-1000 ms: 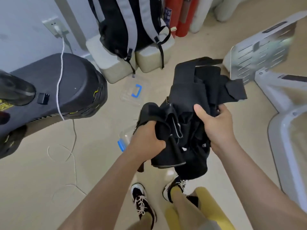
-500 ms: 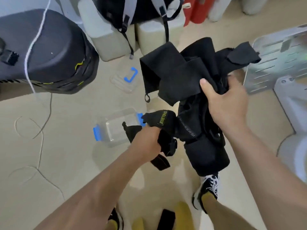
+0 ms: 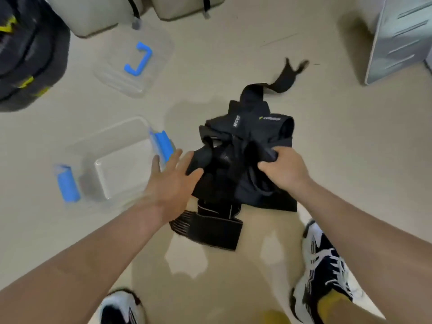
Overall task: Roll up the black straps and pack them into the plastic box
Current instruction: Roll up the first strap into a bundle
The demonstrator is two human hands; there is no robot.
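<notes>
Right grip [image 3: 284, 170] clutches black straps [image 3: 252, 129] at pile's right edge.

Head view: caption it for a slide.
Right hand grips black straps heaped on the floor; open left hand touches them beside the plastic box.

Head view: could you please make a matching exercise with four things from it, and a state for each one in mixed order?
Things
1. plastic box
2. lid
3. left hand
4. right hand

States
A. grips the black straps
B. has a blue handle
C. fingers spread, holds nothing
D. empty, with blue clips on two ends

Pairs: 1-D, 2-B, 3-C, 4-A
</notes>
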